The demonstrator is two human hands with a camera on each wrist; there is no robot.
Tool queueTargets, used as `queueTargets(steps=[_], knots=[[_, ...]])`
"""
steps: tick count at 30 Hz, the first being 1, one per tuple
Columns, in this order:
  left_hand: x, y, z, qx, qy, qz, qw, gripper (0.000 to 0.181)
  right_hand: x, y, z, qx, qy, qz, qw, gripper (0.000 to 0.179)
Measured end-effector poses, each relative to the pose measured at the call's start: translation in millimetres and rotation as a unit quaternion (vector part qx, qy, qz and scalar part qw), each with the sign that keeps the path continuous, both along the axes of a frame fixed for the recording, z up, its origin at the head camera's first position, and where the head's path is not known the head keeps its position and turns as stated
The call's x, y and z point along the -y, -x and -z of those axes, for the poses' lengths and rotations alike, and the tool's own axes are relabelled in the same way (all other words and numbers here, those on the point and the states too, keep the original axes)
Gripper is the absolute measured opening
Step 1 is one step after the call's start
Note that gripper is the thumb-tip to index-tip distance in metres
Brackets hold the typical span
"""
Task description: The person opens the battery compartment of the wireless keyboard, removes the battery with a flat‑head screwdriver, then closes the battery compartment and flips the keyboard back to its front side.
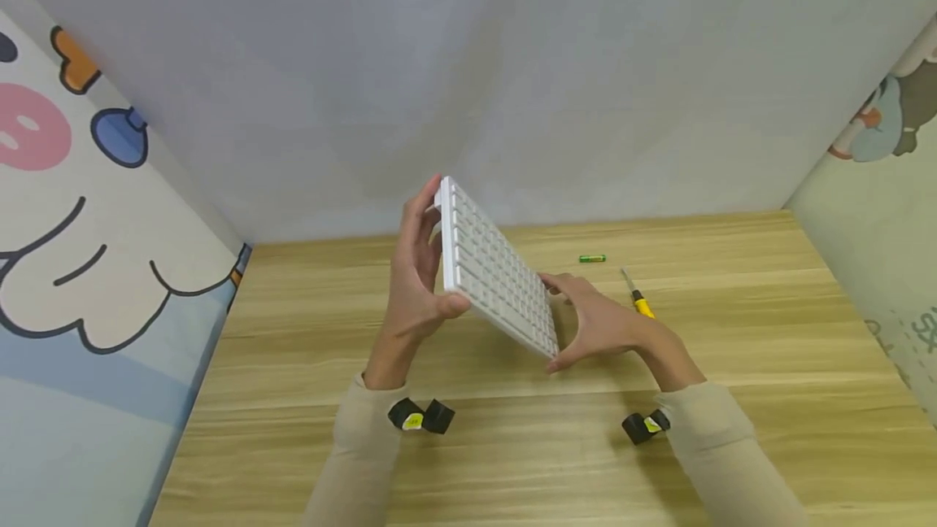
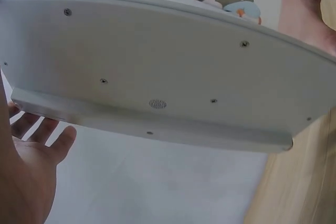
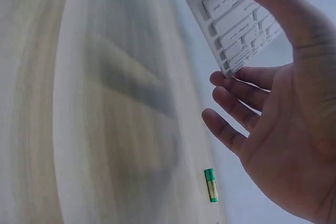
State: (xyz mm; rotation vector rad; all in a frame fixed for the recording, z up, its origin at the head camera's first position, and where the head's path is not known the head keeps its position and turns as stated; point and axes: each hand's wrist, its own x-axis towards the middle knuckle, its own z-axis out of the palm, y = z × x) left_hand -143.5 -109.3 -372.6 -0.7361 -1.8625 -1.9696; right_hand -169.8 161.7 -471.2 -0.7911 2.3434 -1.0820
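A white keyboard (image 1: pixel 498 267) is held up over the wooden table, tilted with its left end higher and its keys turned to the right. The left hand (image 1: pixel 414 275) grips the raised end, thumb at the near edge and fingers at the far edge. At the lower end the right hand (image 1: pixel 603 320) holds the keyboard between thumb and fingers. The left wrist view shows the plain underside (image 2: pixel 157 66) with several small screws and a rounded ridge along one edge. In the right wrist view the fingertips (image 3: pixel 220 80) touch a corner beside the keys.
A green battery (image 1: pixel 592 259) lies on the table (image 1: pixel 512 462) toward the back right. Near it, partly behind the right forearm, is a screwdriver (image 1: pixel 642 303) with a yellow and black handle. A grey wall (image 1: pixel 468 88) stands behind, with cartoon-printed panels (image 1: pixel 95 267) at the sides.
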Motion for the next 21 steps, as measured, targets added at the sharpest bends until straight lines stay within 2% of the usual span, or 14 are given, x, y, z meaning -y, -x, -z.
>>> queueTargets(steps=[7, 12, 17, 21], knots=[[13.2, -0.9, 6.3, -0.013, 0.017, -0.017, 0.9996, 0.138, -10, 4.8, -4.9, -0.012, -0.015, 0.0, 0.9998, 0.136], [23.5, -1.4, 9.9, -0.015, 0.062, -0.039, 0.9972, 0.134, -15, 6.4, -9.6, -0.016, -0.025, 0.008, 0.9995, 0.135], [35.7, -3.8, 12.0, -0.002, 0.116, -0.061, 0.9914, 0.13, -20, 7.1, -10.7, -0.01, -0.045, 0.018, 0.9988, 0.135], [48.0, -6.5, 14.6, 0.007, 0.168, -0.082, 0.9823, 0.129, -25, 8.2, -12.9, -0.01, -0.055, 0.027, 0.9981, 0.134]])
